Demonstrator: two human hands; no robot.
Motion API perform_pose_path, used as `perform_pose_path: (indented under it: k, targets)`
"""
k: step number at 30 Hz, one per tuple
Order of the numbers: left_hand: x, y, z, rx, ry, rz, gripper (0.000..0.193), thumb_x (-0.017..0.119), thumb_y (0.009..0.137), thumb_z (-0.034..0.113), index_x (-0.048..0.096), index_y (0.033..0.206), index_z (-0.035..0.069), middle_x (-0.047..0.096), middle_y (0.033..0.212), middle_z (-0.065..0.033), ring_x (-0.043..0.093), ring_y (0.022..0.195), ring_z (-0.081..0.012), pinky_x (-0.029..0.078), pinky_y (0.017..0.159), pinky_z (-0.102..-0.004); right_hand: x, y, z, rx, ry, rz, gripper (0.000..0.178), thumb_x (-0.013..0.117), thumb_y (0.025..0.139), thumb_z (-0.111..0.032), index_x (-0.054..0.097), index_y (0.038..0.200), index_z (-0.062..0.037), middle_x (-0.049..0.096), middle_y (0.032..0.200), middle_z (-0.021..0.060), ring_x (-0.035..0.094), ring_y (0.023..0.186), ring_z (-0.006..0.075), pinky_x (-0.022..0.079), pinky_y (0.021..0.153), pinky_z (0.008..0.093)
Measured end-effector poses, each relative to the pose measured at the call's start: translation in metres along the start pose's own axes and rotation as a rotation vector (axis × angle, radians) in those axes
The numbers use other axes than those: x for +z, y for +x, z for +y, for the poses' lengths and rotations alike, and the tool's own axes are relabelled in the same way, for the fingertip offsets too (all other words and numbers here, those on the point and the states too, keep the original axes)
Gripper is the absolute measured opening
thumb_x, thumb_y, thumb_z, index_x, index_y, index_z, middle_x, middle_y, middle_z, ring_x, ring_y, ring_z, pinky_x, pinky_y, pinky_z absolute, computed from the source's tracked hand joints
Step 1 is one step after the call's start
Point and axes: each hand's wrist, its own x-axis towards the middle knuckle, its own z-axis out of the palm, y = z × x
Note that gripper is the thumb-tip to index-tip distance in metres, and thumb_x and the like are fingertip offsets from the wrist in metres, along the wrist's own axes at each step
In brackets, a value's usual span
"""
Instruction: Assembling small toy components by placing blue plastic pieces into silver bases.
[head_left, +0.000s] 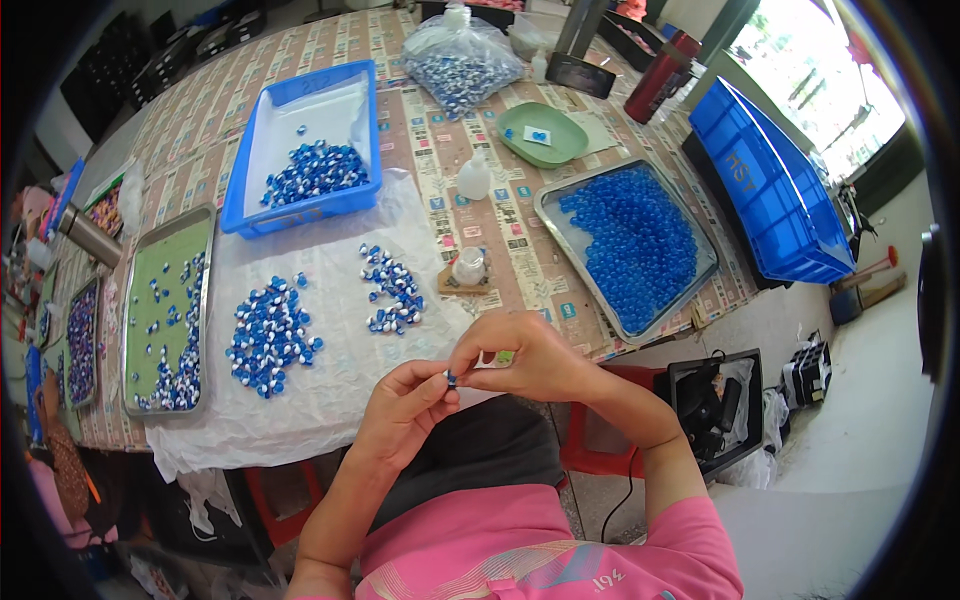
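Just above my lap, at the table's front edge, both my hands meet on a small dark blue bead-like piece (451, 380). My left hand (405, 408) pinches it between thumb and fingers. From the other side, the fingertips of my right hand (525, 355) close on the same piece, covering most of it. On the white sheet (335, 235) beyond my hands lie a large pile of blue-and-white pieces (270, 337) and a smaller pile (392, 290). A small whitish jar (468, 266) stands on a wooden block (450, 283) beyond my right hand.
A blue bin (376, 140) holds more blue-and-white pieces. Right of it stand a white squeeze bottle (474, 178), a green dish (560, 152) and a metal tray (549, 222) of clear blue beads. At left is a green-lined tray (150, 270); a red flask (663, 76) stands far right.
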Motion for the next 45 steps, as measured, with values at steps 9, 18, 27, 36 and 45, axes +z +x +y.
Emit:
perform_pose_path:
  k: [9, 18, 27, 36, 45]
  targets:
    - [-0.028, -0.005, 0.037, 0.657, 1.057, 0.422, 0.013, 0.068, 0.088, 0.002, 0.068, 0.100, -0.001, 0.067, 0.090, -0.0045, 0.061, 0.072, -0.0122, 0.050, 0.069, -0.0252, -0.094, -0.006, 0.061, 0.068, -0.574, 0.557, 0.019, 0.072, 0.079, -0.003, 0.073, 0.098, -0.0052, 0.072, 0.095, 0.0082, 0.066, 0.086, 0.0234, 0.052, 0.077, 0.0339]
    - [-0.053, -0.013, 0.071, 0.934, 1.761, 0.600, 0.018, 0.068, 0.080, -0.002, 0.068, 0.098, -0.001, 0.063, 0.092, -0.0133, 0.060, 0.085, -0.0281, 0.049, 0.075, -0.0346, -0.154, 0.008, 0.115, 0.271, -0.899, 0.541, 0.014, 0.073, 0.077, -0.006, 0.072, 0.091, -0.0043, 0.071, 0.088, 0.0107, 0.064, 0.085, 0.0260, 0.051, 0.078, 0.0357]
    - [-0.031, -0.004, 0.062, 1.021, 1.793, 0.610, 0.026, 0.069, 0.078, -0.002, 0.068, 0.104, 0.000, 0.058, 0.100, -0.0128, 0.056, 0.098, -0.0301, 0.045, 0.088, -0.0370, -0.158, 0.014, 0.118, 0.317, -0.820, 0.473, 0.015, 0.073, 0.074, -0.005, 0.070, 0.089, -0.0021, 0.069, 0.083, 0.0133, 0.064, 0.078, 0.0255, 0.051, 0.072, 0.0361]
    - [-0.011, 0.027, 0.049, 0.944, 1.745, 0.398, 0.028, 0.067, 0.078, -0.003, 0.067, 0.106, 0.001, 0.061, 0.105, -0.0134, 0.056, 0.100, -0.0317, 0.045, 0.089, -0.0384, -0.144, 0.005, 0.099, 0.198, -0.589, 0.501, 0.023, 0.070, 0.078, 0.000, 0.070, 0.101, -0.0029, 0.068, 0.096, 0.0082, 0.064, 0.080, 0.0176, 0.051, 0.072, 0.0283]
    - [-0.022, 0.026, 0.043, 0.914, 1.637, 0.356, 0.027, 0.064, 0.079, -0.008, 0.067, 0.105, 0.000, 0.061, 0.098, -0.0123, 0.061, 0.084, -0.0257, 0.050, 0.073, -0.0313, -0.096, -0.029, 0.058, 0.194, -0.146, 0.413, 0.021, 0.069, 0.083, 0.005, 0.071, 0.103, -0.0015, 0.066, 0.105, 0.0021, 0.060, 0.087, 0.0062, 0.050, 0.074, 0.0221]
